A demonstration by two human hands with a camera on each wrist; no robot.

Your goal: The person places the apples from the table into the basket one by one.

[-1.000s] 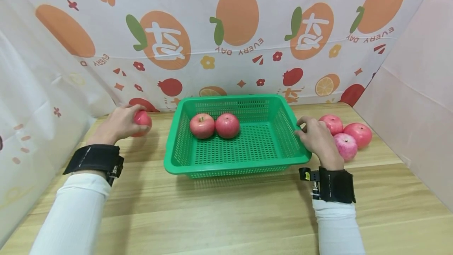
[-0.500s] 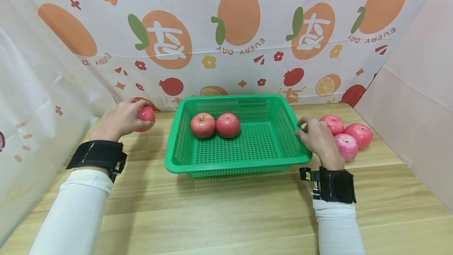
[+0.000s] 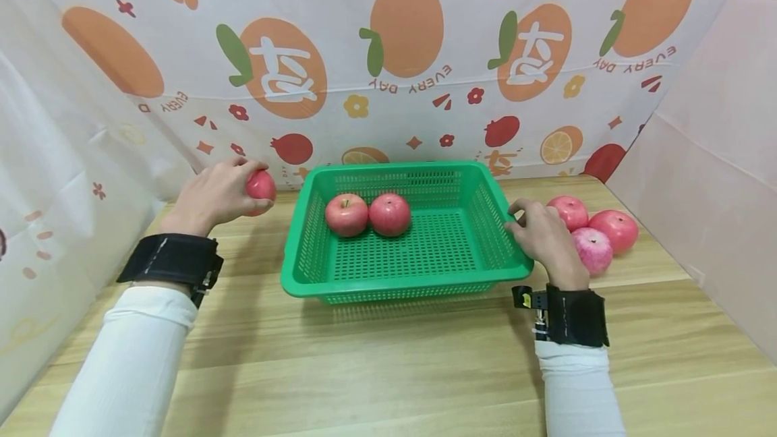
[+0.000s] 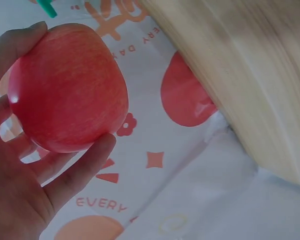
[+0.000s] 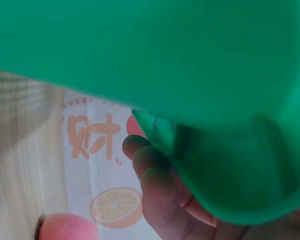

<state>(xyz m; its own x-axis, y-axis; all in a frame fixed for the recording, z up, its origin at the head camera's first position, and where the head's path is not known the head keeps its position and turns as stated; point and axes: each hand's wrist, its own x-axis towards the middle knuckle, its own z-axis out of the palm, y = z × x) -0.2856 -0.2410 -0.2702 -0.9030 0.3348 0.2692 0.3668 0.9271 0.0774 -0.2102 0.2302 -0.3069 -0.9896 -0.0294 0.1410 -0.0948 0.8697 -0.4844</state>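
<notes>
Across the back of the scene hangs a white cloth (image 3: 413,110) printed with oranges, pomegranates, flowers and the words "EVERY DAY". In front of it spreads the wood-grained bench (image 3: 364,369). On the bench sits a green basket (image 3: 400,287), its sides and floor pierced with slots. Two white sleeves, left (image 3: 124,363) and right (image 3: 579,390), reach in from the near side. The left hand (image 3: 212,195) is raised over the bench, left of the basket; the right hand (image 3: 546,238) is at the basket's right side, its fingers curled onto the rim. Just behind each hand is a black wristband, left (image 3: 166,260) and right (image 3: 577,315). The red apple (image 3: 261,187) in the left hand is held off the bench, just beside the basket's far left corner, with thumb and fingers clamped round it. Two apples (image 3: 368,215) lie touching each other inside the basket, in its left half. Three more apples (image 3: 593,235) cluster on the bench just beyond the right hand, the nearest paler and pink-streaked.
</notes>
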